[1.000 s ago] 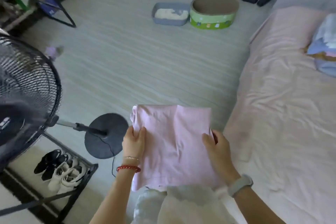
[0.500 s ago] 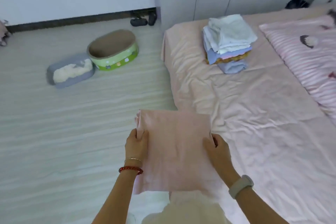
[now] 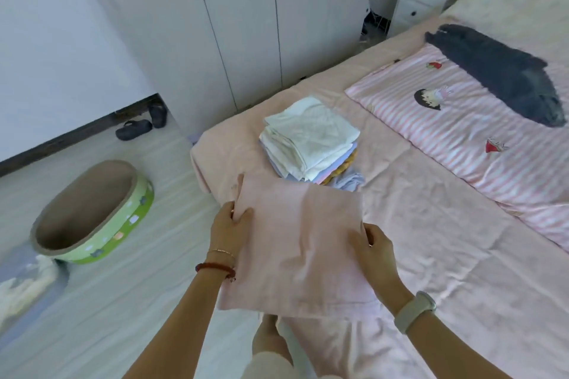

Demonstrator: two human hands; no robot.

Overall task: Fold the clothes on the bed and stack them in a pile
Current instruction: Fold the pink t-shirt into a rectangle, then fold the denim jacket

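Both hands grasp the folded pink garment [image 3: 300, 243] mid-frame: left hand [image 3: 229, 226] pinching its left edge, right hand [image 3: 374, 248] its right. View has swung from floor to bed [image 3: 446, 240]; pile [image 3: 311, 138] now just above centre, so stacking looks next.

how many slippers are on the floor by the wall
2: one dark slipper lying on the floor by the baseboard, the other slipper just behind it near the wardrobe; none else shows.

My fingers under folded pink cloth [image 3: 295, 243] hidden; cloth covers pile's [image 3: 311, 138] near edge; grey tray [image 3: 27, 283] blurred, cut by left edge.
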